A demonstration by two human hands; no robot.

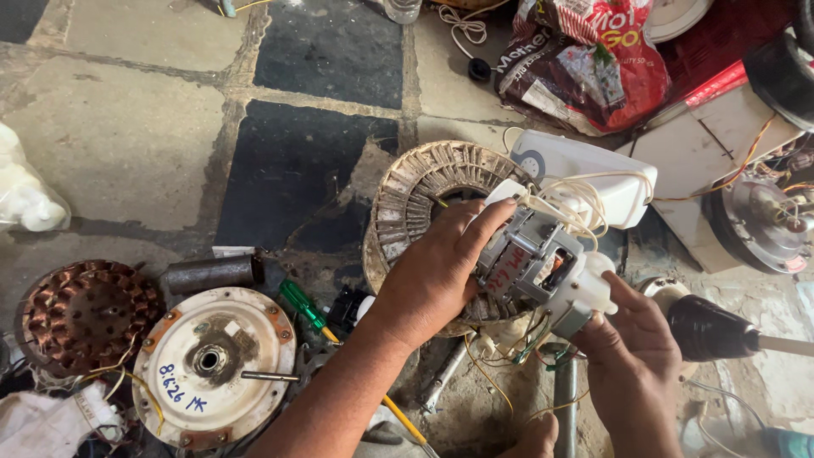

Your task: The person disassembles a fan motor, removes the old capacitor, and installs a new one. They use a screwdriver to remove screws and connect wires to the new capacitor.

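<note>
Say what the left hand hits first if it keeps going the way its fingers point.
The left hand points up and right, fingers already on the small motor. Past that, the white plastic housing with its pale wires lies next in line, though depth between them is unclear.

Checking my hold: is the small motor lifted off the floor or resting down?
Lifted: left hand and right hand hold the small motor above the stator.

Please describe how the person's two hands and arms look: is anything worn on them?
Both are bare. The left hand and its forearm show no sleeve, glove, ring or watch. The right hand is also ungloved and without rings; its wrist leaves the picture uncovered.
</note>
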